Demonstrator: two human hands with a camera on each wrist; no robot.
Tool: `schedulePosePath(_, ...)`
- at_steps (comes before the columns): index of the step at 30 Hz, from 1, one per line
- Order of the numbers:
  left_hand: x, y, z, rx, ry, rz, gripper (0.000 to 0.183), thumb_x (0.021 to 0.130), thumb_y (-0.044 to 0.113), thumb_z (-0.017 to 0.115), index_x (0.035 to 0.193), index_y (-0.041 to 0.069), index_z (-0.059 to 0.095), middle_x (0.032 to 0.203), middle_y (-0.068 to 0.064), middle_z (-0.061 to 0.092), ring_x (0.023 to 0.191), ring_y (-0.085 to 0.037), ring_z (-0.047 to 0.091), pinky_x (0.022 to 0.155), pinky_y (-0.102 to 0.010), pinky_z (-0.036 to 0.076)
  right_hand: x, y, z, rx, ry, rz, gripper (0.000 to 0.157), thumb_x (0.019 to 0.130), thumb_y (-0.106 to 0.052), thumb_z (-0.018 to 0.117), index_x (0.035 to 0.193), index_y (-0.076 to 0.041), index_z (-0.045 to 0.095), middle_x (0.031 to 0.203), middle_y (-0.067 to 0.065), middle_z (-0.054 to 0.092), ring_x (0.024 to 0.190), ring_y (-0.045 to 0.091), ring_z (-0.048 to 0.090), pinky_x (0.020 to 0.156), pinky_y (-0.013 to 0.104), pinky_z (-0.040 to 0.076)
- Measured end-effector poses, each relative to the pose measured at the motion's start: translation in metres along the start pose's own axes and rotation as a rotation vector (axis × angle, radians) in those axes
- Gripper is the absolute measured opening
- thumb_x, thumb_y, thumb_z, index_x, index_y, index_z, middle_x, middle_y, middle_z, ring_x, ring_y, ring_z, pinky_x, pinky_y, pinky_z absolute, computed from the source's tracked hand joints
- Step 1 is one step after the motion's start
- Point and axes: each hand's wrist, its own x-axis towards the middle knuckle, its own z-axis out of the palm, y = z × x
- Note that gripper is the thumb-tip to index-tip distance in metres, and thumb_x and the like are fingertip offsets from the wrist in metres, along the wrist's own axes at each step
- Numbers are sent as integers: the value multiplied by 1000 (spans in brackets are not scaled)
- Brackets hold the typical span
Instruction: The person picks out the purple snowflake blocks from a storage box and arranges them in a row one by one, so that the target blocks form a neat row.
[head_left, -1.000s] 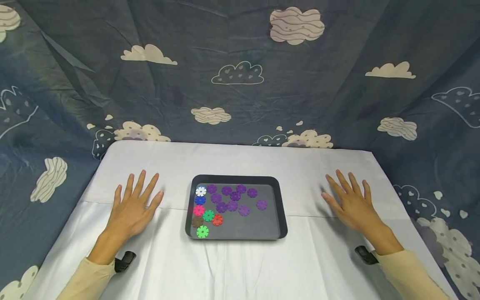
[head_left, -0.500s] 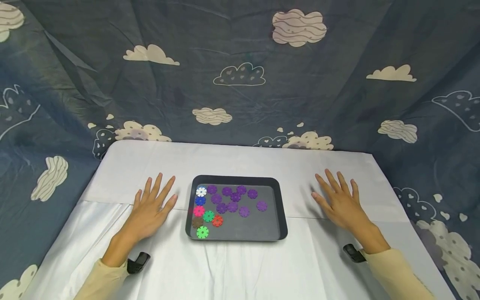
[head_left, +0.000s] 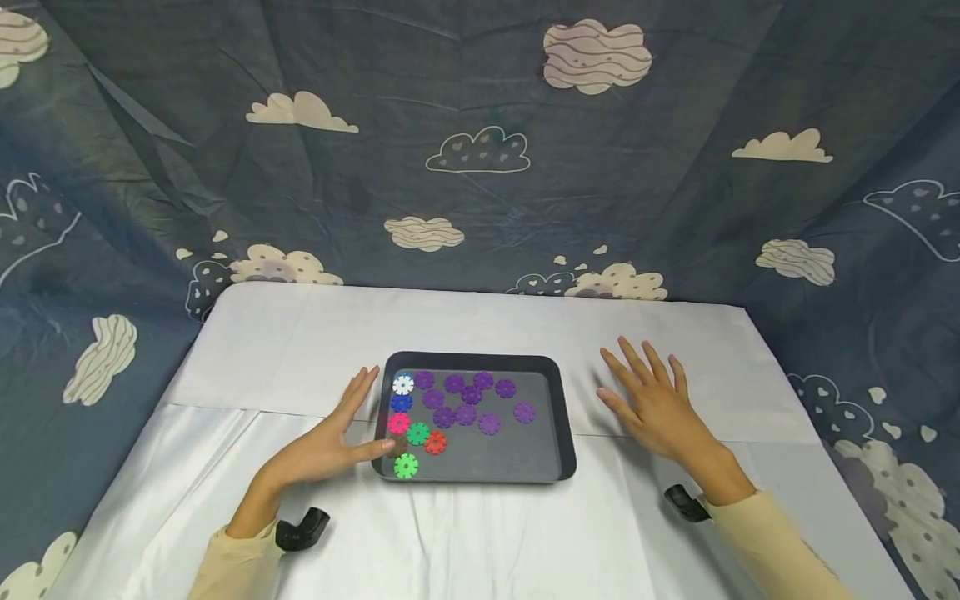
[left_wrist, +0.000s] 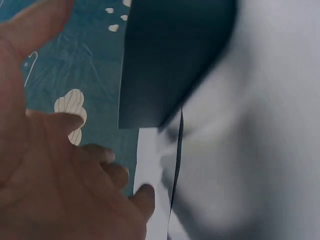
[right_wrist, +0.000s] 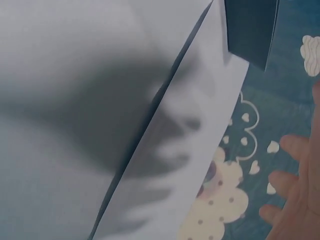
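Observation:
A dark grey tray (head_left: 517,458) lies on the white cloth in the head view. Along its left side sit notched plastic discs: white (head_left: 402,384), blue (head_left: 401,402), pink (head_left: 398,423), teal green (head_left: 417,433), red (head_left: 435,442) and bright green (head_left: 406,466). Several purple discs (head_left: 466,415) are spread over its upper part. My left hand (head_left: 322,450) is at the tray's left side, thumb reaching over the rim and partly covering the brown disc (head_left: 397,447); contact is unclear. To the right of the tray my right hand (head_left: 660,412) hovers with spread fingers, holding nothing.
White cloth (head_left: 487,533) covers the table, with a crease running across it. A dark blue curtain with cloud prints (head_left: 480,200) hangs behind and at both sides. Each wrist wears a black camera, one on the left (head_left: 302,530) and one on the right (head_left: 686,503).
My left hand has moved right to the tray's left edge and turned, its thumb now over the rim. My right hand has drifted left, nearer the tray. The discs stay in place.

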Motion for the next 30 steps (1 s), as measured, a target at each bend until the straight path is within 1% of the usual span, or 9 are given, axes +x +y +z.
schedulePosePath(4, 3, -2, 2, -87, -58, 61, 113, 86, 34, 80, 163, 26, -2, 168, -14, -13, 153, -45, -7, 112, -79, 10, 5, -10, 2, 41, -2, -36, 65, 105, -51, 43, 160, -21, 28, 167, 14, 18, 153, 45, 9, 116, 72, 2)
schedulePosePath(7, 4, -6, 3, -115, -78, 75, 117, 84, 32, 82, 163, 24, -3, 168, -14, -12, 153, -45, -7, 112, -78, 9, 9, -18, 3, 72, 2, -63, 63, 105, -50, 43, 160, -21, 28, 168, 14, 18, 153, 44, 9, 116, 71, 3)
schedulePosePath(10, 5, -10, 4, -148, -95, 66, 120, 82, 30, 84, 163, 23, -4, 168, -13, -12, 153, -44, -9, 114, -76, 7, 13, -26, 5, 112, 3, -85, 62, 106, -48, 43, 160, -21, 28, 168, 12, 16, 153, 44, 9, 116, 70, 3)
schedulePosePath(15, 5, -15, 7, -207, -124, 56, 118, 82, 27, 84, 163, 20, -3, 168, -14, -11, 153, -41, -11, 117, -72, 0, 15, -38, 10, 233, -6, -124, 59, 107, -40, 44, 160, -21, 27, 168, 11, 15, 153, 44, 10, 116, 71, 8)
schedulePosePath(17, 6, -16, 7, -217, -133, 57, 118, 82, 24, 83, 163, 20, -3, 168, -13, -10, 153, -41, -12, 117, -72, -1, 16, -42, 12, 281, -5, -143, 59, 107, -38, 45, 160, -21, 28, 168, 11, 17, 153, 44, 11, 117, 71, 10)
schedulePosePath(21, 6, -18, 8, -214, -136, 47, 120, 81, 22, 85, 163, 24, -2, 169, -12, -9, 153, -41, -12, 117, -72, -2, 18, -50, 12, 340, -12, -181, 57, 106, -36, 48, 159, -23, 30, 168, 8, 19, 154, 39, 13, 117, 69, 16)
schedulePosePath(26, 6, -18, 9, -210, -132, 18, 123, 78, 24, 88, 163, 28, -1, 169, -13, -7, 153, -41, -11, 118, -70, -2, 25, -56, 13, 370, -41, -225, 56, 106, -37, 49, 158, -24, 33, 166, 8, 23, 154, 36, 16, 119, 66, 21)
schedulePosePath(30, 6, -18, 10, -222, -138, 6, 123, 77, 24, 88, 163, 29, -1, 169, -12, -7, 153, -41, -12, 117, -71, -2, 32, -58, 17, 377, -78, -278, 56, 106, -37, 50, 158, -22, 34, 164, 10, 29, 152, 38, 22, 119, 63, 23)
